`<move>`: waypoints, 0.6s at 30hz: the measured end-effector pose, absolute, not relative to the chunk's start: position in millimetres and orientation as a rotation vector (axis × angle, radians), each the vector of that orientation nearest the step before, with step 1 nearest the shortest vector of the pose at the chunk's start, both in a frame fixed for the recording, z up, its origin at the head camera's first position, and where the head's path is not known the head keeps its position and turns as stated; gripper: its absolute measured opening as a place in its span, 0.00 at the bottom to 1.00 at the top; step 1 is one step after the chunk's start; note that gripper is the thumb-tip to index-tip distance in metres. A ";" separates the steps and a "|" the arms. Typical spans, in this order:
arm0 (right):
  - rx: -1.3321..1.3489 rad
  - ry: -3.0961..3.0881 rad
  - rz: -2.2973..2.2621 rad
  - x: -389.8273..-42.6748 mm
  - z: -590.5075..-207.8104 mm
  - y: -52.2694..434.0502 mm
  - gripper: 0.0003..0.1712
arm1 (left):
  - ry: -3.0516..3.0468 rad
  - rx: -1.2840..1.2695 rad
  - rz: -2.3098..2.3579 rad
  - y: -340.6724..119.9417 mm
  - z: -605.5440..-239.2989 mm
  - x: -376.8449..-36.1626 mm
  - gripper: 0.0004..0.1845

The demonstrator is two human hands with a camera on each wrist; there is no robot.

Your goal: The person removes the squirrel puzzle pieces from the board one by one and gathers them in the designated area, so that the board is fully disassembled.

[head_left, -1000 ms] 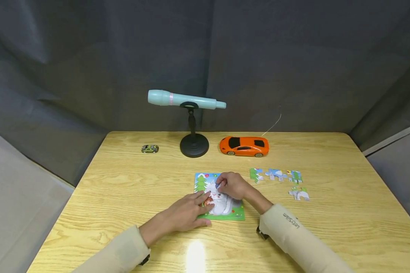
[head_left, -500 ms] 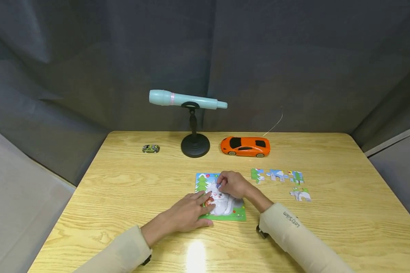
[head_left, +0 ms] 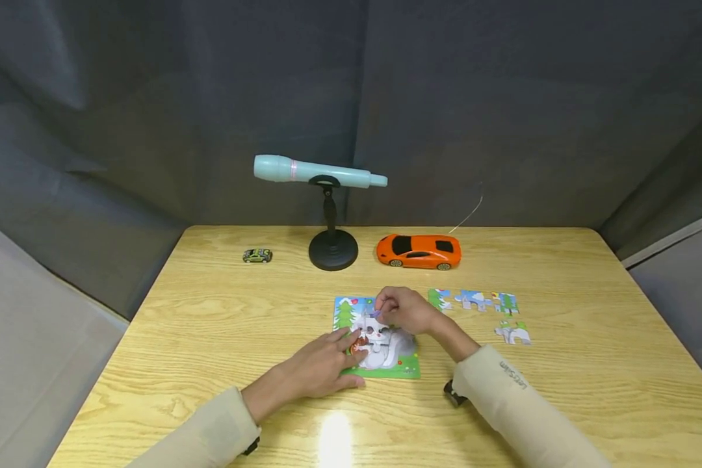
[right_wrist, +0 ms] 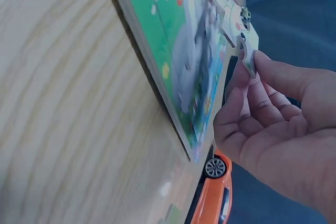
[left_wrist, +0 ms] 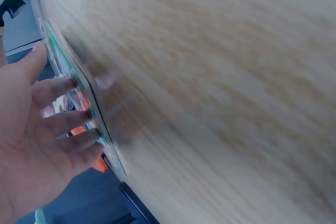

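On the worktop (head_left: pixel 228 305), I'm seeing the puzzle board (head_left: pixel 406 373) lying well apart from the far, left and right edges, with a wide span of wood stretching toward the left one. Four loose pieces (head_left: pixel 506 303) are lying between the board and the right edge. I'm resting the left hand (head_left: pixel 327 365) over the board's left edge, its fingers spread and extended. With the right hand (head_left: pixel 406 311) I'm pinching a tilted puzzle piece (right_wrist: pixel 248 59) between thumb and forefinger, over the board's far half. The board is carrying a white animal picture; a face section (right_wrist: pixel 232 19) is tilting up beside the pinched piece, and I cannot tell whether they are joined. Near the far edge, a small car (head_left: pixel 257 255), a microphone stand (head_left: pixel 333 251) and an orange car (head_left: pixel 419 252) are standing.
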State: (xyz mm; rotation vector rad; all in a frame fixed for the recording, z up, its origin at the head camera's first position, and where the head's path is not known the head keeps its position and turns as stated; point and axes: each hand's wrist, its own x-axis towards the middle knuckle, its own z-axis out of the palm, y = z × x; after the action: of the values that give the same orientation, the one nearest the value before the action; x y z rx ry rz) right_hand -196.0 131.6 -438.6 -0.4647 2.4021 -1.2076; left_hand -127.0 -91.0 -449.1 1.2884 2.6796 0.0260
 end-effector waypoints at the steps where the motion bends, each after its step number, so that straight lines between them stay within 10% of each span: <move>1: -0.461 2.398 -1.216 -195.8 -437.4 133.5 0.05 | 2.678 1.291 0.031 -91.1 -449.2 -127.0 0.29; 18: -0.465 2.367 -1.289 -191.4 -429.9 200.9 0.07 | 2.649 1.269 0.103 -94.2 -457.3 -124.8 0.31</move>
State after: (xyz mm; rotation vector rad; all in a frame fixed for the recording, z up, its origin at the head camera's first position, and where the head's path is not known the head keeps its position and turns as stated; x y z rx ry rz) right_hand -191.4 200.9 -429.9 -0.4651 2.3669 -1.2894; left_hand -124.8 -94.2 -457.3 1.2692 2.6491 0.1033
